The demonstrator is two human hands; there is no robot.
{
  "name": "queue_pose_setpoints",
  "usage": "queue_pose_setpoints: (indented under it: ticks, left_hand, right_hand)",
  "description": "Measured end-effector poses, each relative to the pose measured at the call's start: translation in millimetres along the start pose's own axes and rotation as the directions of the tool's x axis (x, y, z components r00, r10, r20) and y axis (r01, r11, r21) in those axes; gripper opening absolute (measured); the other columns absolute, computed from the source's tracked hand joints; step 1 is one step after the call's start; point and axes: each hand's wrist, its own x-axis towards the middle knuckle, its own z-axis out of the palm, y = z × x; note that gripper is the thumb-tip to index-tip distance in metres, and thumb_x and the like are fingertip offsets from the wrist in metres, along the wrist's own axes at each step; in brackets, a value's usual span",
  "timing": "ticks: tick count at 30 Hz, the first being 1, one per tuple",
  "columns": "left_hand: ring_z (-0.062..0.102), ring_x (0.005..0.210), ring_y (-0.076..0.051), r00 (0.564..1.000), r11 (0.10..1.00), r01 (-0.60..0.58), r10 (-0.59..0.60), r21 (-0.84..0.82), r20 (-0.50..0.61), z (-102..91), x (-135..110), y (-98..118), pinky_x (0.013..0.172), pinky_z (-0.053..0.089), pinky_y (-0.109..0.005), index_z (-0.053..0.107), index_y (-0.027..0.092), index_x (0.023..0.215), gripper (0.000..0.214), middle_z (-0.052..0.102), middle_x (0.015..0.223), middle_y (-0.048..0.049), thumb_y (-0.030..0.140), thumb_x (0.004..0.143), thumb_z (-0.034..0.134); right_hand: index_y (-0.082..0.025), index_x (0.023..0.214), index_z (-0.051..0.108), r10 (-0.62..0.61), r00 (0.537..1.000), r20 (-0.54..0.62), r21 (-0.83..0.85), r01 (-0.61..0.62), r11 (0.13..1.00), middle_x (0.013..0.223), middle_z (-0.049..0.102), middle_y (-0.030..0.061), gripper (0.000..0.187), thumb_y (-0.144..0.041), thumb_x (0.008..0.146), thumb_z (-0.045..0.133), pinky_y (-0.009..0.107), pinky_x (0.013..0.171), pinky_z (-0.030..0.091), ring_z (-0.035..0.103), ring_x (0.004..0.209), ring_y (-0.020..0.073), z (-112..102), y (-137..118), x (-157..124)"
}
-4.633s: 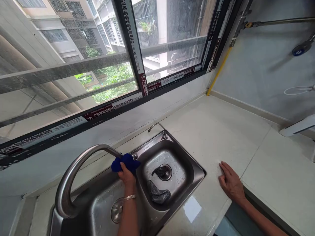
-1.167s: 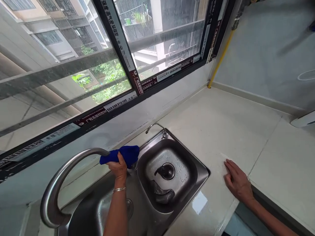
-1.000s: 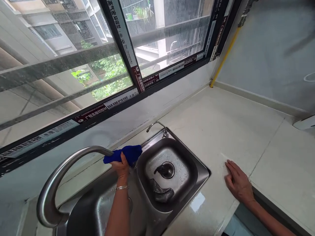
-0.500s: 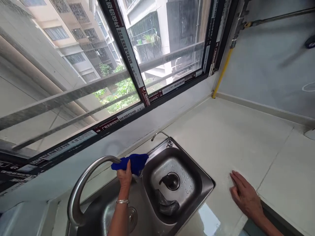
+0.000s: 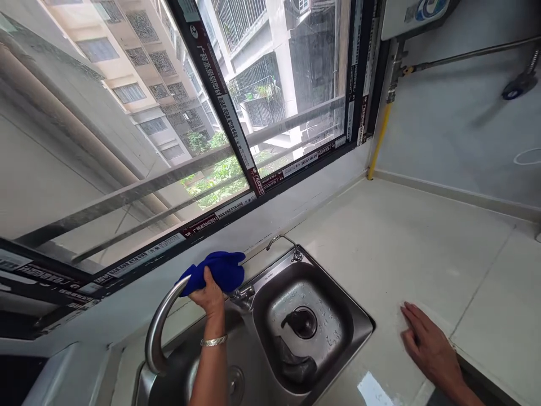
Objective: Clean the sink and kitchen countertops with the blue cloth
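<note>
Up close, a person's left hand (image 5: pixel 210 291) grips a bunched blue cloth (image 5: pixel 216 272) and presses it over the top of a curved steel faucet (image 5: pixel 159 324), near the spout end. The fingers are closed firmly around the cloth, which wraps the pipe so that the spout tip is hidden beneath it. A silver bracelet (image 5: pixel 213 340) circles that wrist. The right hand (image 5: pixel 429 349) lies flat and open on the pale countertop (image 5: pixel 406 248), holding nothing, well apart from the faucet.

Wiping this curve well probably means keeping the cloth folded around the pipe and following the arc with steady pressure, with the flat hand as a brace.

The faucet rises at the rim of a steel double sink (image 5: pixel 363 324). In the right basin lie a dark drain stopper (image 5: pixel 301 321) and a crumpled grey rag (image 5: pixel 296 367). A small thin tap (image 5: pixel 287 246) stands at the sink's back edge, below a window (image 5: pixel 236 135).
</note>
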Motion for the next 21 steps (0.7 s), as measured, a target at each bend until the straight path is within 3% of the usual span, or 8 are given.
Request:
queue_pose_setpoints:
  ticks: [9, 14, 21]
  left_hand:
    - [0.058, 0.128, -0.029, 0.970, 0.957, 0.018, -0.087, -0.290, -0.226, 0.8, -16, 42, 0.115, 0.047, -0.042, 0.050, 0.015, 0.116, 0.050, 0.059, 0.135, -0.0164, 0.045, 0.081, 0.068]
    - [0.056, 0.131, -0.029, 0.915, 0.896, 0.072, -0.234, -0.438, -0.328, -1.0, -20, 59, 0.113, 0.049, -0.044, 0.048, 0.017, 0.117, 0.049, 0.055, 0.141, -0.0150, 0.046, 0.082, 0.067]
    - [0.064, 0.119, -0.028, 0.877, 0.798, 0.169, -0.390, -0.579, -0.282, -28.0, -33, 81, 0.101, 0.058, -0.041, 0.055, 0.016, 0.116, 0.058, 0.064, 0.126, -0.0135, 0.067, 0.087, 0.055]
  right_hand:
    - [-0.015, 0.141, 0.052, -0.038, 0.999, -0.022, -0.011, 0.038, 0.999, 0.142, 0.058, 0.0164, 0.052, -0.032, 0.092, 0.044, 0.054, 0.107, 0.049, 0.058, 0.129, 0.0353, 4, 5, -1]
    - [-0.014, 0.146, 0.048, 0.001, 0.997, 0.077, 0.004, -0.001, 1.000, 0.147, 0.054, 0.0153, 0.057, -0.034, 0.093, 0.043, 0.050, 0.111, 0.047, 0.055, 0.133, 0.0337, 4, 12, -8]
    - [-0.009, 0.139, 0.053, 0.028, 0.987, 0.156, -0.024, -0.025, 0.999, 0.144, 0.056, 0.0189, 0.059, -0.039, 0.091, 0.039, 0.051, 0.105, 0.050, 0.056, 0.131, 0.0357, 5, 22, -7]
